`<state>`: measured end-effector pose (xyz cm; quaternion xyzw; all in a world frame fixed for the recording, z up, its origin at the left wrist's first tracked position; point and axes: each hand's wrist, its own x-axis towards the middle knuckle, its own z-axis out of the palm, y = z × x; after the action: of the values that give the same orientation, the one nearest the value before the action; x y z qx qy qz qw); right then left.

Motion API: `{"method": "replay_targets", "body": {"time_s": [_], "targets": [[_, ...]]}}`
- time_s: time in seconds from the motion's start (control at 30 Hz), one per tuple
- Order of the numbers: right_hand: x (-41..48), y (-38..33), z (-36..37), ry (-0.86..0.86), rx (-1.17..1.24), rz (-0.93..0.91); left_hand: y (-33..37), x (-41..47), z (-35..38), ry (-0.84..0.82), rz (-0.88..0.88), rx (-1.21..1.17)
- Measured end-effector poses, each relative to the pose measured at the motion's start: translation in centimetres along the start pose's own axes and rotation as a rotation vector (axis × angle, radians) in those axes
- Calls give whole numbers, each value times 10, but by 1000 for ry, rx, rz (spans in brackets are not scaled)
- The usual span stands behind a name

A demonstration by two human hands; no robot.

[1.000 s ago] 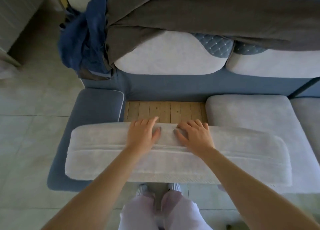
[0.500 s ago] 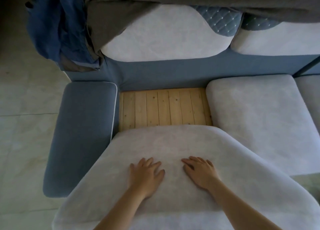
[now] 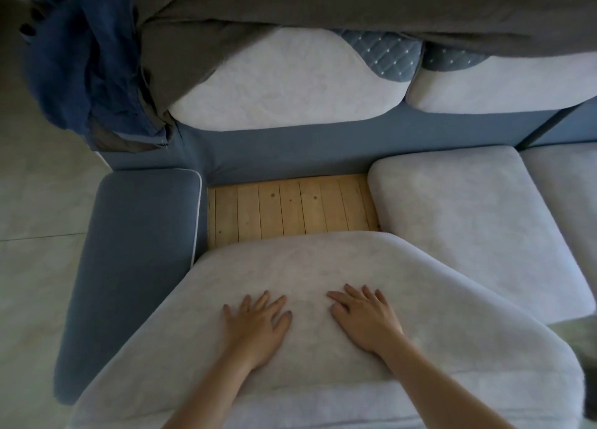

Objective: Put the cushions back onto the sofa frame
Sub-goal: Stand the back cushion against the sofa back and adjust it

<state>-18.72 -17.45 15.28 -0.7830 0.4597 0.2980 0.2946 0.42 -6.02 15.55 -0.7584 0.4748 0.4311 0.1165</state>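
A light grey seat cushion (image 3: pixel 307 267) lies flat across the front of the sofa's left seat bay, its near part jutting past the sofa front toward me. My left hand (image 3: pixel 258 328) and my right hand (image 3: pixel 365 322) press flat on its top, fingers spread, side by side. Behind the cushion a strip of bare wooden slats (image 3: pixel 290 210) of the sofa frame shows. The blue armrest (image 3: pixel 135 254) borders the bay on the left. A second grey seat cushion (image 3: pixel 468 228) sits in place on the right, touching the one under my hands.
White back cushions (image 3: pixel 274 86) lean against the blue backrest. A grey blanket (image 3: pixel 355 11) drapes over the sofa back, and a blue cloth (image 3: pixel 84 63) hangs over the left corner. Tiled floor (image 3: pixel 35 202) lies left of the armrest.
The cushion went from standing on edge at the sofa front to lying flat over the slats. My hands shifted from its top edge to its broad face.
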Motion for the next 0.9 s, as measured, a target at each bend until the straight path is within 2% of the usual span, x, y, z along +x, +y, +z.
{"method": "replay_targets", "body": {"time_s": [0.23, 0.47, 0.73, 0.9], "targets": [[11, -1, -30, 125, 61, -23, 6, 14, -33, 129, 27, 32], [30, -12, -46, 253, 10, -99, -4, 27, -31, 189, 20, -66], [43, 15, -11, 243, 36, -90, 4, 52, 11, 173, 13, -21], [42, 32, 31, 168, -43, -106, 3, 53, 61, 185, -11, 5]]}}
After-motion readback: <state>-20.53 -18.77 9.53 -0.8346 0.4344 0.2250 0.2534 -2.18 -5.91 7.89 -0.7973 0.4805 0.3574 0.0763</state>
